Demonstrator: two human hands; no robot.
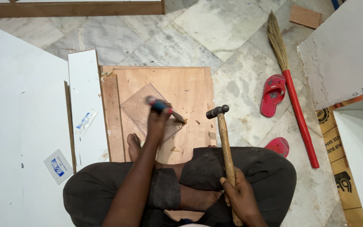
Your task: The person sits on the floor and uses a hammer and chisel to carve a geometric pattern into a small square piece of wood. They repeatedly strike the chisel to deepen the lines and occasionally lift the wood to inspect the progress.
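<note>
My left hand (156,122) grips a chisel (164,108) with a blue and red handle, its blade tip resting on a thin square wooden piece (137,107) that lies on a plywood board (190,88). My right hand (240,195) holds a hammer (222,134) by its long wooden handle, the metal head raised just right of the chisel and apart from it. I sit cross-legged in dark trousers, a bare foot (133,145) resting on the board.
White laminate boards (22,105) lie at the left, with a small packet (58,166) on one. A broom (293,92) with a red handle and red sandals (272,94) lie on the marble floor at right, beside a white cabinet (345,54).
</note>
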